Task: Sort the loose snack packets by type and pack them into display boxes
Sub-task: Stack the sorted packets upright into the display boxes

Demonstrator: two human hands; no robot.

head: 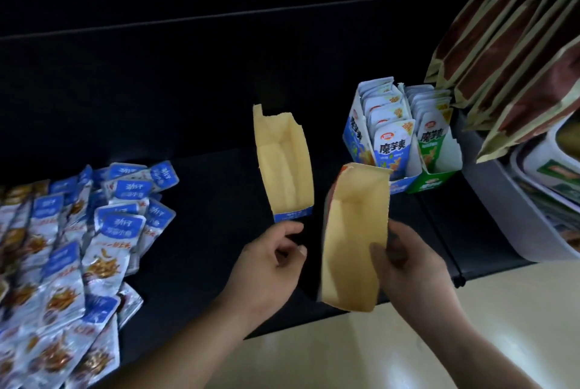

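Right of the standing box point(285, 165), a display box point(354, 231) was clasped in the right hand's point(414, 269) grip; the left hand point(270, 263) was slack, empty. Held past the surface point(204, 200) edge, it could be dropped.

魔芋爽 marks the blue packet point(392, 145) and green packet point(431, 137) just beyond the gripped box point(348, 247), 劲仔 the loose blue packets point(124, 225) well left of it.

Loose packets point(78, 247) heaped left; empty box point(284, 162) lies centre; second box point(351, 247) held.
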